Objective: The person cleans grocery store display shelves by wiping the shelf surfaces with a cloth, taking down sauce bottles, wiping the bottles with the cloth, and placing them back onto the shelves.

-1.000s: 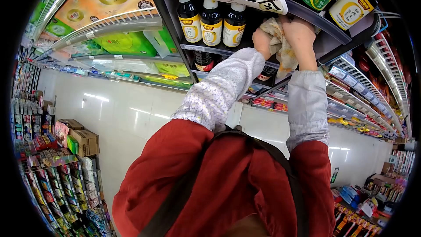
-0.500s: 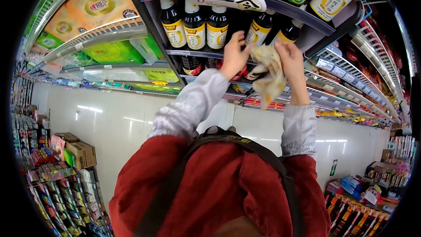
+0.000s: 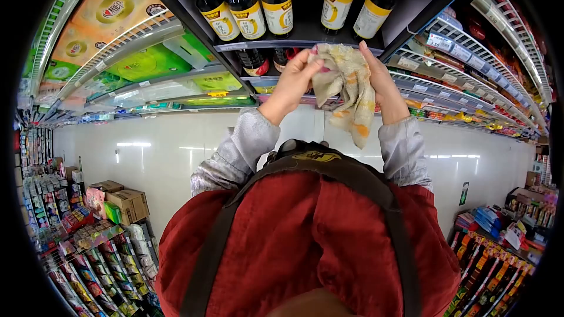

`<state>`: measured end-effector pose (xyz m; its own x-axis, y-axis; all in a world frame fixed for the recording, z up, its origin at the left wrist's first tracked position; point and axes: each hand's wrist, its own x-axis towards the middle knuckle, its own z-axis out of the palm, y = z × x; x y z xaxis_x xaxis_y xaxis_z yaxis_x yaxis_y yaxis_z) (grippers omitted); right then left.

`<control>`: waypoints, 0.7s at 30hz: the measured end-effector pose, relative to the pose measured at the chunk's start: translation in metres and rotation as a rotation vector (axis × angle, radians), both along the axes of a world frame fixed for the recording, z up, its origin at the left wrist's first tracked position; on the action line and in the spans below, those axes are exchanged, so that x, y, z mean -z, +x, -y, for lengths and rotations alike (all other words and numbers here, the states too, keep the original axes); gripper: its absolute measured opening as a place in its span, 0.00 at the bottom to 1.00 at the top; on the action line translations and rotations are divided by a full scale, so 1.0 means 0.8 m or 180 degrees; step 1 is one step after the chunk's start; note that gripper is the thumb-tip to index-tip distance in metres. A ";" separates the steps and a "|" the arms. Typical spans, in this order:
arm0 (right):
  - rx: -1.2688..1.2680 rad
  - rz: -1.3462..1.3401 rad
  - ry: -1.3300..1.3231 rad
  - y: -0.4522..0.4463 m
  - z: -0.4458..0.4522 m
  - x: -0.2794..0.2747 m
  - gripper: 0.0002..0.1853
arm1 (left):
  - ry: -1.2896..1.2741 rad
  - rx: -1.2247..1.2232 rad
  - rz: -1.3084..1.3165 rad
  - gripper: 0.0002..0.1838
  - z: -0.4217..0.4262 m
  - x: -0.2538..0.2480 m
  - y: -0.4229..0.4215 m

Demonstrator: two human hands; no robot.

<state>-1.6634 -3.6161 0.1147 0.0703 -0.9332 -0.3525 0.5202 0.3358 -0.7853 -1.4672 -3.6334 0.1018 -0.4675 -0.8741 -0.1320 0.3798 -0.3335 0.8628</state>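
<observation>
A pale cloth with orange and pink patches (image 3: 346, 85) hangs between my two hands, below the front edge of a dark shelf. My left hand (image 3: 295, 82) pinches its upper left side. My right hand (image 3: 379, 79) holds its right side, thumb side up, with part of the fingers hidden behind the fabric. On the shelf above stand dark bottles with yellow and white labels: a row of three (image 3: 247, 14) at the left and two more (image 3: 338, 3) at the right, with a gap between these groups.
The shelf's front edge (image 3: 264, 43) runs just above my hands. Packs of tissue (image 3: 111, 9) fill the racks at left, and wire racks with price tags (image 3: 470, 58) stand at right. Cardboard boxes (image 3: 128, 205) sit on the floor (image 3: 176, 135) at lower left.
The cloth and both hands have come down out of the shelf. My left hand, apart from the cloth half a second ago, now grips it. The view has shifted, with the shelf higher in the picture.
</observation>
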 end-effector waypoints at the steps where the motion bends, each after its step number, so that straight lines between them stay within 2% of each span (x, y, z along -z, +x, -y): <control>1: -0.0068 -0.0038 0.0042 0.004 -0.005 -0.001 0.29 | -0.0018 -0.0108 -0.0206 0.09 0.001 -0.001 0.004; 3: -0.0324 -0.0158 -0.0032 0.004 -0.007 0.008 0.28 | 0.0102 -0.0340 -0.0544 0.10 0.005 0.002 0.010; 6: -0.0984 -0.0454 -0.0671 0.015 -0.015 0.008 0.30 | 0.0293 -0.0545 -0.0716 0.11 0.003 -0.008 0.016; 7: -0.0995 -0.0434 -0.0664 0.018 -0.018 0.009 0.30 | 0.0436 -0.0683 -0.0787 0.11 0.002 -0.013 0.018; 9: -0.0950 -0.1026 -0.1122 0.024 -0.021 0.011 0.33 | 0.0428 -0.0740 -0.0779 0.12 0.001 -0.018 0.024; 13: -0.1136 -0.1104 -0.1021 0.032 -0.032 0.022 0.31 | 0.0349 -0.0793 -0.1362 0.15 0.004 -0.020 0.049; 14: -0.1022 -0.1070 -0.0998 0.034 -0.032 0.032 0.26 | 0.0346 -0.0668 -0.1591 0.17 0.005 -0.020 0.059; 15: -0.1021 -0.1066 -0.1008 0.035 -0.031 0.037 0.26 | 0.0343 -0.0541 -0.1821 0.18 0.005 -0.019 0.066; 17: -0.0242 -0.1173 -0.0371 0.034 -0.027 0.047 0.21 | 0.0024 -0.0660 -0.1506 0.17 -0.006 -0.020 0.070; 19: 0.0105 -0.1125 -0.0393 0.040 -0.026 0.064 0.19 | -0.0818 -0.0397 -0.1097 0.13 -0.023 -0.022 0.067; 21: 0.0568 0.0347 0.0285 0.060 -0.030 0.063 0.23 | -0.1199 -0.0237 -0.0562 0.09 -0.042 -0.009 0.056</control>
<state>-1.6157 -3.5918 0.0647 -0.0507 -0.8996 -0.4339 0.6577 0.2968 -0.6923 -1.4223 -3.5995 0.1087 -0.3880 -0.8782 0.2797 0.5440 0.0267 0.8387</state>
